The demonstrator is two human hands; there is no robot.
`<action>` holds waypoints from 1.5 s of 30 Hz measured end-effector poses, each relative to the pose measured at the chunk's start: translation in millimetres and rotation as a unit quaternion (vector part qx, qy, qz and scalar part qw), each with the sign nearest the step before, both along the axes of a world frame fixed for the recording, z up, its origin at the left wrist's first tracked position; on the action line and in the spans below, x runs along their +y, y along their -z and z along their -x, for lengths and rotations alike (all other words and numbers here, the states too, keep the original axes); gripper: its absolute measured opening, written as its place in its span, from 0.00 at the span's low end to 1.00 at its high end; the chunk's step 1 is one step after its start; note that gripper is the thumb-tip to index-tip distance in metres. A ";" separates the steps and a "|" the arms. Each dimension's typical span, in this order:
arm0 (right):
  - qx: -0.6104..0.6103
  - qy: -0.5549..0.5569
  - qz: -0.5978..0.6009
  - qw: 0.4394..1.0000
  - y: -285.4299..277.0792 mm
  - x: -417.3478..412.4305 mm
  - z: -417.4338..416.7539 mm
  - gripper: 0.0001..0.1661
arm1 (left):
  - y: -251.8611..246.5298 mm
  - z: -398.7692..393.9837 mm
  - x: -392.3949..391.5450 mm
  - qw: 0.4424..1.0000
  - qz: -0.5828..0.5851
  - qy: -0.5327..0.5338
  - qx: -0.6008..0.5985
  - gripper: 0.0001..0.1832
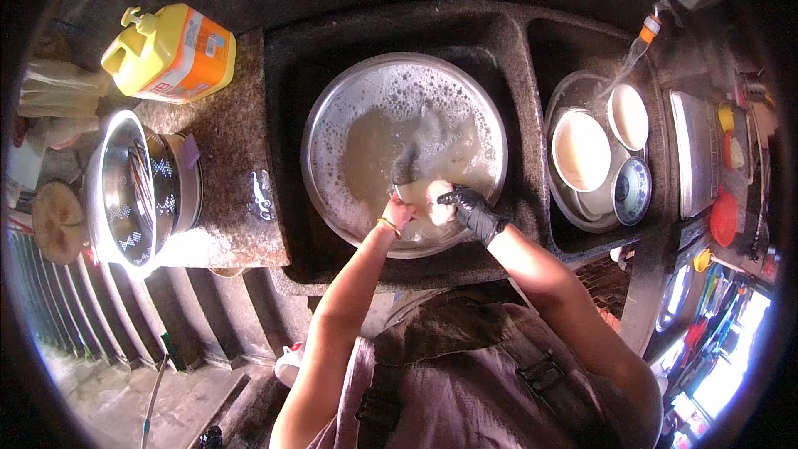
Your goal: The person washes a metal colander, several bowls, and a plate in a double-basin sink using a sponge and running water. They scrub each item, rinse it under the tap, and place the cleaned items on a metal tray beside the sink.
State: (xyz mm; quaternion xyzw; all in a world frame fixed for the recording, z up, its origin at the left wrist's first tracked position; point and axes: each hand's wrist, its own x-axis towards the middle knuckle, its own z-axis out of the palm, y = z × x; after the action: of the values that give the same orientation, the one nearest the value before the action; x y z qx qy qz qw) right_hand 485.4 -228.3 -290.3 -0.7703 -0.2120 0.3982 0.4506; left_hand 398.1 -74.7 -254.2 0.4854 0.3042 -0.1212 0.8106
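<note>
A wide metal basin (500,137) of cloudy, foamy water stands in the dark stone sink. My left hand (402,211), bare with a yellow bangle at the wrist, grips the left side of a pale rounded object (430,194), probably a bowl, low in the basin. From the right, my right hand (467,207) in a black glove holds the same object, with its fingers over a brighter whitish part that may be a cloth. Water and fingers hide much of its shape. Just beyond my left fingers a dark grey patch (406,165) shows in the water; I cannot tell what it is.
Water runs from an orange-tipped tap (650,28) into another basin (555,199) holding white bowls (581,149) and a blue-patterned bowl (631,190). On the left counter (237,137) are a yellow pump jug (171,56) and a perforated metal colander (121,199). A stone divider (535,106) separates the sink's compartments.
</note>
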 end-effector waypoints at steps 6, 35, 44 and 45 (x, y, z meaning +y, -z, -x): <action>0.147 0.107 -0.325 0.928 -60.1 59.6 23.3 0.23 | -17.3 18.5 31.1 0.982 0.014 0.156 -0.106 0.18; 0.038 0.006 -0.037 0.999 -189.2 27.8 -39.0 0.22 | -38.8 33.3 59.5 0.908 -0.307 0.206 0.195 0.29; -0.466 -0.093 -0.019 0.880 -227.8 29.2 -5.9 0.15 | -77.4 -14.1 43.9 0.964 0.195 -0.146 0.104 0.52; -0.571 -0.166 0.027 0.803 -235.1 26.6 -6.2 0.14 | -124.5 -17.6 51.2 0.945 0.293 -0.122 0.076 0.53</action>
State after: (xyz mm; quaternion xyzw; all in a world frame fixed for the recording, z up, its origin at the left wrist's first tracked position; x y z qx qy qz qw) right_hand 491.6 -201.6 -55.1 -0.8230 -0.5452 -0.0392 0.1542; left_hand 415.8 -23.6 -129.7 0.1753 0.3730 -0.1412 0.9001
